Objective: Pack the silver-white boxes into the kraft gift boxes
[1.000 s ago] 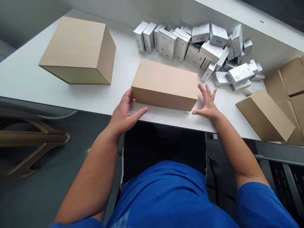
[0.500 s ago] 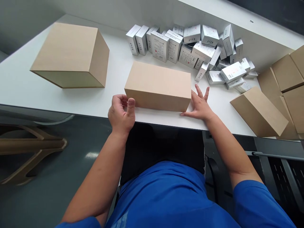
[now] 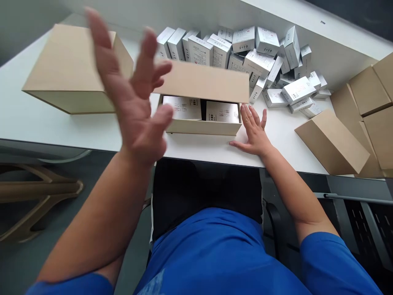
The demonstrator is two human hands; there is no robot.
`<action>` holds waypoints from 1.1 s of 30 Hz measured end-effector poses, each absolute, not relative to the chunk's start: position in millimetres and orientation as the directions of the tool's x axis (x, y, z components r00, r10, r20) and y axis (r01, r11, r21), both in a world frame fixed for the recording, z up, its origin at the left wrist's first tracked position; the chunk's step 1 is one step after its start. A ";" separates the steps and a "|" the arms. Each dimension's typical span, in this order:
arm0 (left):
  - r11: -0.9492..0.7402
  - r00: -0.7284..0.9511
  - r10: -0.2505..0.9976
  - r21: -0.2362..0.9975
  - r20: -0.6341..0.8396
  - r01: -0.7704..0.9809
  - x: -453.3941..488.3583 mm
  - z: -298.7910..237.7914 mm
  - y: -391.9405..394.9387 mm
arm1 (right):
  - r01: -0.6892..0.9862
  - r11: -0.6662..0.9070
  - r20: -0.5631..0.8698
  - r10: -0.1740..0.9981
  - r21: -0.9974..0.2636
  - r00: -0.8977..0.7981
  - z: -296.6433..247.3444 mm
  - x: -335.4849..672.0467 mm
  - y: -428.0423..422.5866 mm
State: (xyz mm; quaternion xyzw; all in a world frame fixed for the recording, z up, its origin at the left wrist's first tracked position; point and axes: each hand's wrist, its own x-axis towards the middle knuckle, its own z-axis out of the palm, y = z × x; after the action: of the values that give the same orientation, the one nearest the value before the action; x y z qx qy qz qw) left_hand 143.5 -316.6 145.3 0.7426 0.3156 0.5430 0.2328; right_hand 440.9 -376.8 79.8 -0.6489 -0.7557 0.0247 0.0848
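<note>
A flat tan cardboard box point(image 3: 202, 126) lies at the near edge of the white table point(image 3: 92, 127). Its lid point(image 3: 202, 84) is lifted, and small silver-white cartons point(image 3: 184, 107) show inside. My left hand point(image 3: 135, 94) is raised in the air above the box's left end, fingers spread, blurred by motion, with nothing in it. My right hand point(image 3: 254, 131) lies flat on the table against the box's right end, fingers stretched out.
A pile of small silver-white cartons point(image 3: 260, 57) lies behind the box. A large tan box point(image 3: 73, 69) stands at the far left. Several tan boxes point(image 3: 334, 141) are stacked at the right. Below the table edge are my blue shirt and a dark chair.
The box's lid has come up, showing the cartons inside. My left hand left the box's left end and swung up, opening. My right hand stayed by the right end.
</note>
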 end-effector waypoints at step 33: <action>-0.643 0.683 0.718 0.246 -0.136 0.725 169.0 142.5 -234.6 | 0.946 0.234 0.275 0.947 -0.225 -0.169 45.2 461.0 -366.4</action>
State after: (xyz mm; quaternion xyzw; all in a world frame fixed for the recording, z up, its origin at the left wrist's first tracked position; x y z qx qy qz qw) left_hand 169.0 -234.6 142.5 0.9063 0.3982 -0.0130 0.1413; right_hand 461.0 -366.4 45.2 -0.6187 -0.7646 0.0012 0.1805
